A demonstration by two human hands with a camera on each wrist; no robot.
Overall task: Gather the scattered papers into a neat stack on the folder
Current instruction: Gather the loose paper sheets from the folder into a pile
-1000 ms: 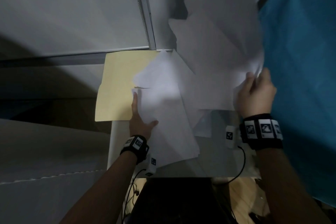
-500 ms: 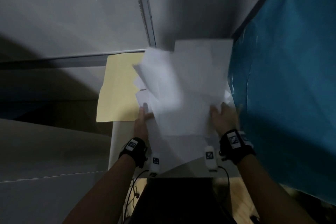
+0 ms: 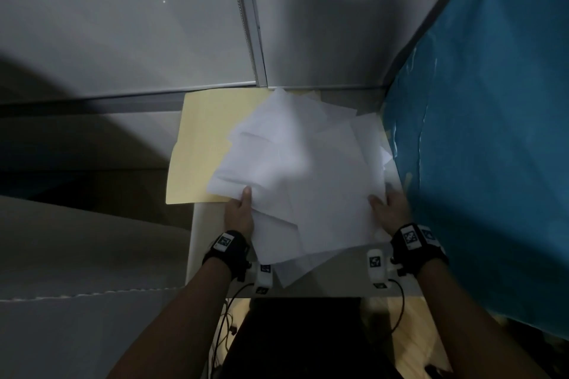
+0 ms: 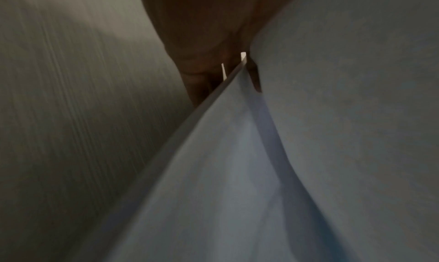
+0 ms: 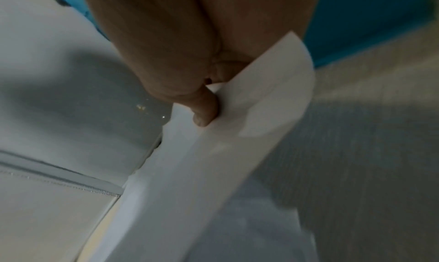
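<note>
The left hand [image 3: 238,212] grips the near-left edge of the loose papers [image 3: 304,169], thumb on top at about 7 o'clock of the pile, the other fingers hidden under the sheets; the left wrist view shows a sheet edge running right past the fingers [image 4: 202,74]. The right hand [image 3: 389,208] pinches the near-right edge at about 4 o'clock, and the right wrist view shows its thumb [image 5: 204,108] pressed onto a curled white sheet.

A second ago the right hand was up at 2 o'clock, holding a fan of sheets raised high against the blue sheet [image 3: 492,132], while the left hand lay flat on the papers near the folder. Since then the right hand has swept those sheets down and in, and both hands have dropped to the near corners. The papers now lie as one overlapping heap between the hands, not spread up the right side.

Outward from the hands, the heap is still ragged: corners stick out at 12 and 2 o'clock, and one sheet trails toward 6 o'clock over the pale surface [image 3: 200,240]. The yellow folder [image 3: 200,144] lies at 10 o'clock, its right part covered by the heap, its left part bare.

My judgement is that the gathering is mostly done; squaring the edges and shifting the pile left, fully onto the folder, remain.
</note>
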